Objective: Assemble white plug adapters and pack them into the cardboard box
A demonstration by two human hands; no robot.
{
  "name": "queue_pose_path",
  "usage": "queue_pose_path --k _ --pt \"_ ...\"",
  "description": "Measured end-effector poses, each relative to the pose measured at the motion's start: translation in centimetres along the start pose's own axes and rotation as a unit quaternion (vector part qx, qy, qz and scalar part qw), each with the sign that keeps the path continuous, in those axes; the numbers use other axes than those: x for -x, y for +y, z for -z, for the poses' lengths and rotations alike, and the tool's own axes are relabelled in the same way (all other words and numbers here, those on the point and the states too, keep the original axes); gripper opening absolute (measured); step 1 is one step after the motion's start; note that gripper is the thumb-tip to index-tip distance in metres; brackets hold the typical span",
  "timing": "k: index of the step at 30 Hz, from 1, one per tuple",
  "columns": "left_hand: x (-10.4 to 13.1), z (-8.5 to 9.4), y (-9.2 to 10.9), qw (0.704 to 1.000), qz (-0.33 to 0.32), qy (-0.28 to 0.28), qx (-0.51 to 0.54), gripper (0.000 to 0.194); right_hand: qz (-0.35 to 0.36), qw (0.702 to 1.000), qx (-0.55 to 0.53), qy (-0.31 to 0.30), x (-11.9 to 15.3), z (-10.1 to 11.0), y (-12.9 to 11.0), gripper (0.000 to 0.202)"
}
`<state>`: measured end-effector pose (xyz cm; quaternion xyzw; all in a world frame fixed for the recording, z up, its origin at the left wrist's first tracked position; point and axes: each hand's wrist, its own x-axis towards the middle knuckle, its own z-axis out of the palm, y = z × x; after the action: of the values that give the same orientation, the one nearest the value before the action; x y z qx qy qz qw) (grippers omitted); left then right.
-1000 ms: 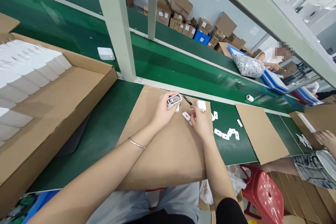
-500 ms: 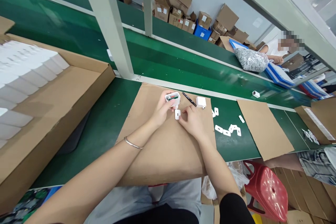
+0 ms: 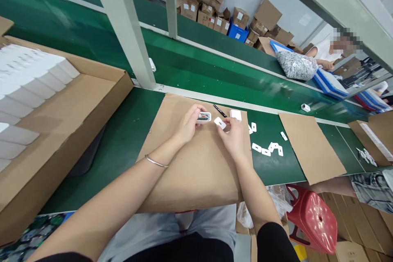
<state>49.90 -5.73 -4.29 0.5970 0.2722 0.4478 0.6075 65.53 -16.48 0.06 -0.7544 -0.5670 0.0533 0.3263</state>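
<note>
My left hand (image 3: 189,124) is closed round a white housing (image 3: 204,117), whose open end shows a green circuit board with a bit of red. Between the thumb and fingers of my right hand (image 3: 231,133) is a small white cover plate (image 3: 220,123) with a slot, held just right of the housing and apart from it. Both hands are over a brown cardboard sheet (image 3: 193,168). A black pen (image 3: 220,110) lies behind them. Close behind my right fingers stands a white block-shaped housing (image 3: 236,114).
Several white plates (image 3: 266,152) lie right of the sheet, beside another cardboard piece (image 3: 310,145). A large carton (image 3: 110,90) of white parts fills the left. Behind is a green conveyor (image 3: 196,71) with metal posts (image 3: 123,24). A person sits at the far right back.
My right hand has lifted the white plate off the cardboard and tilted it. The left hand has turned the housing slightly. White items on the conveyor have shifted right.
</note>
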Motion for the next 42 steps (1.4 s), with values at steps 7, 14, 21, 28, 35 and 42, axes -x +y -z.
queue_pose_path --k 7,14,21,28,35,42 --pt "0.5 0.1 0.9 0.995 -0.023 -0.054 -0.075 0.045 0.115 0.981 -0.154 -0.004 0.5 0.7 -2.1 0.017" --pt "1.0 -0.2 2.2 0.980 -0.073 -0.113 -0.149 0.034 0.151 0.972 -0.177 -0.009 0.7 0.3 -2.1 0.018" --pt "0.9 -0.3 2.4 0.971 -0.086 -0.116 -0.191 0.028 0.141 0.974 -0.175 -0.024 0.6 0.6 -1.9 0.018" --pt "0.9 -0.3 2.3 0.967 -0.089 -0.117 -0.208 0.025 0.145 0.972 -0.180 -0.032 0.6 0.8 -1.9 0.018" --pt "1.5 -0.8 2.4 0.977 -0.109 -0.100 -0.150 0.027 0.062 0.969 -0.239 -0.031 0.5 0.2 -1.9 0.036" --pt "2.4 -1.4 2.3 0.975 -0.162 -0.112 -0.099 0.036 -0.047 0.934 -0.330 -0.124 0.7 -1.3 -0.6 0.051"
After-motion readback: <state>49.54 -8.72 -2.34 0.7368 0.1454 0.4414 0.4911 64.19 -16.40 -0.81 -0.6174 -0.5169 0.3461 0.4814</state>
